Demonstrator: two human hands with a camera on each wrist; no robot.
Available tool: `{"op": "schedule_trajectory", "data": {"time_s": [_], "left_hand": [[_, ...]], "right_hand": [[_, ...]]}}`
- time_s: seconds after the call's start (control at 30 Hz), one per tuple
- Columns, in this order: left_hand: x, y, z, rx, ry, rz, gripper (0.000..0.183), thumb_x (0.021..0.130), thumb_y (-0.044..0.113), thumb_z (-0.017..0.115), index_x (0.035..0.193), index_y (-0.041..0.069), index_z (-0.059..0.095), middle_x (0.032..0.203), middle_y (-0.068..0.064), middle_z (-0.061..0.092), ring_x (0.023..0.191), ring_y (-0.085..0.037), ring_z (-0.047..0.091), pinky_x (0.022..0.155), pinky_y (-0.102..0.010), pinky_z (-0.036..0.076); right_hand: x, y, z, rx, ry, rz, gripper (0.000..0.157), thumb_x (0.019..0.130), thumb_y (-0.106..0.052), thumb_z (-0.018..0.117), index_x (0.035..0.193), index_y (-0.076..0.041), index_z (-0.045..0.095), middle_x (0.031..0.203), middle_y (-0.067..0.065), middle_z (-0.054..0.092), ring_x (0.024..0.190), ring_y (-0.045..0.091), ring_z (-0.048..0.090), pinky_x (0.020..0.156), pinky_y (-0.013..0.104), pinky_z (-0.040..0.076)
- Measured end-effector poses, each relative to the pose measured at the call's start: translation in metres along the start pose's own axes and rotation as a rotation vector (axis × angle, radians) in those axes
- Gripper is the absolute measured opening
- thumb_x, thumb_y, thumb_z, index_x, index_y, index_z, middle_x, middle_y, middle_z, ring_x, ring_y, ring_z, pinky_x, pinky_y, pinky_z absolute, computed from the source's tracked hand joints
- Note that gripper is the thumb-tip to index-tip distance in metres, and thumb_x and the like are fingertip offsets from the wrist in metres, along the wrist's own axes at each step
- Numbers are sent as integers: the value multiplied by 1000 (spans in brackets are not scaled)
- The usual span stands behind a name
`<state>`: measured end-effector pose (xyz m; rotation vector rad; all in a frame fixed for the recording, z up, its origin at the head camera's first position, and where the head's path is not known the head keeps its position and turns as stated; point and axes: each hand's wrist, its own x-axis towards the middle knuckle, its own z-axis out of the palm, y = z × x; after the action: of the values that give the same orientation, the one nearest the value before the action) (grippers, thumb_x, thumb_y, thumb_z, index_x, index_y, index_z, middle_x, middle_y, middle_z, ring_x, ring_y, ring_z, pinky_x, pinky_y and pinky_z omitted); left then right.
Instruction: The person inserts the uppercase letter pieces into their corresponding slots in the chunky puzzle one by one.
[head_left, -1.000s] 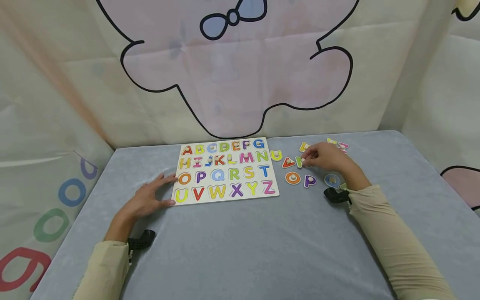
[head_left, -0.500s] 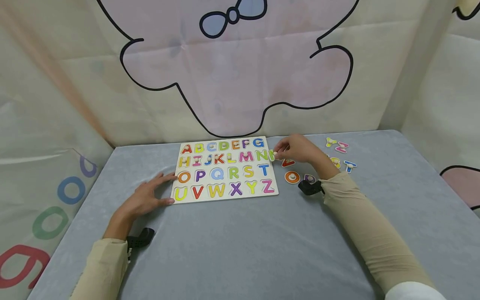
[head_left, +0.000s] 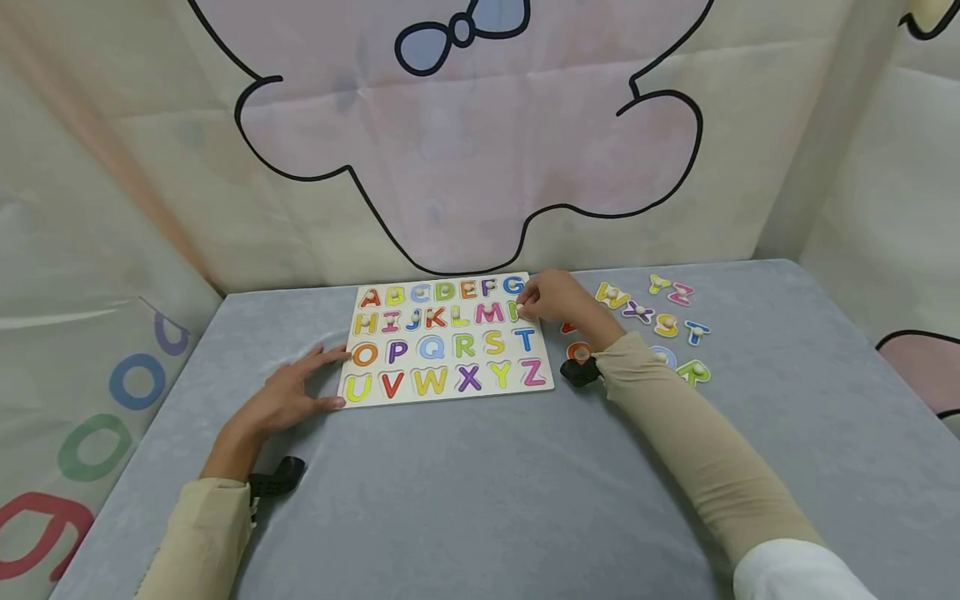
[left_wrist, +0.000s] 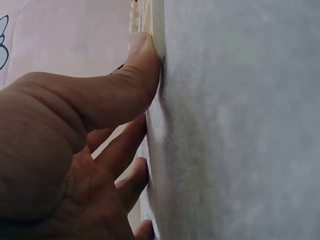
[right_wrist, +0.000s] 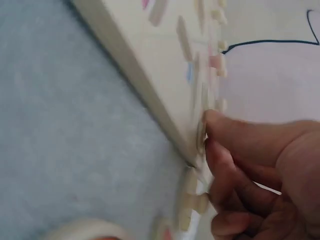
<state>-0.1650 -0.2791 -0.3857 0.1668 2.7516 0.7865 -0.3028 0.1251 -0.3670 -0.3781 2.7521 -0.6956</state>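
A white alphabet puzzle board lies on the table. Its top row and most of the second hold knobbed letters; the lower two rows show printed letter recesses. My left hand touches the board's left edge with thumb and fingers spread, and the left wrist view has the thumb against that edge. Over the right end of the second row, my right hand pinches the green letter N piece, partly hidden by the fingers. In the right wrist view, thumb and fingertips meet at the piece, which is blurred there.
Loose knobbed letters lie right of the board, among them a yellow W, purple X, yellow S, blue T and green R. The orange O is partly covered by the right wrist camera.
My right hand has carried the green N leftward from among the loose letters to the second row of the board. The left hand stays at the board's left edge.
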Motion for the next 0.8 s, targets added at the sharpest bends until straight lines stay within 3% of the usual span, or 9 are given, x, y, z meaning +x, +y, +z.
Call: {"op": "schedule_trajectory", "data": {"time_s": [0.2, 0.4, 0.6, 0.8], "left_hand": [[0, 0, 0, -1, -6, -1, 76, 82, 26, 81, 148, 19, 45, 162, -29, 19, 144, -62, 14, 106, -78, 18], [1, 2, -2, 0, -12, -1, 74, 83, 25, 80, 148, 21, 45, 163, -30, 17, 144, -62, 13, 107, -78, 17], [0, 2, -2, 2, -15, -5, 75, 82, 25, 81, 148, 20, 46, 162, -30, 18, 144, -63, 13, 106, -78, 18], [1, -1, 0, -4, -19, -8, 76, 82, 27, 81, 148, 21, 45, 163, -29, 17, 145, -62, 12, 107, -78, 17]], "right_hand": [[-1, 0, 1, 1, 6, 3, 21, 90, -23, 74, 107, -10, 74, 94, 4, 67, 82, 17, 55, 67, 25, 42], [-34, 14, -18, 28, -4, -41, 33, 90, -24, 74, 121, -12, 71, 107, 6, 71, 92, 21, 61, 72, 29, 49], [-78, 37, -23, 14, -75, -61, 24, 87, -23, 77, 109, -13, 75, 92, 1, 71, 84, 17, 60, 68, 27, 48], [-94, 52, -24, 19, -111, -95, 16, 85, -20, 78, 98, -11, 73, 84, 2, 70, 75, 15, 59, 61, 28, 47]]}}
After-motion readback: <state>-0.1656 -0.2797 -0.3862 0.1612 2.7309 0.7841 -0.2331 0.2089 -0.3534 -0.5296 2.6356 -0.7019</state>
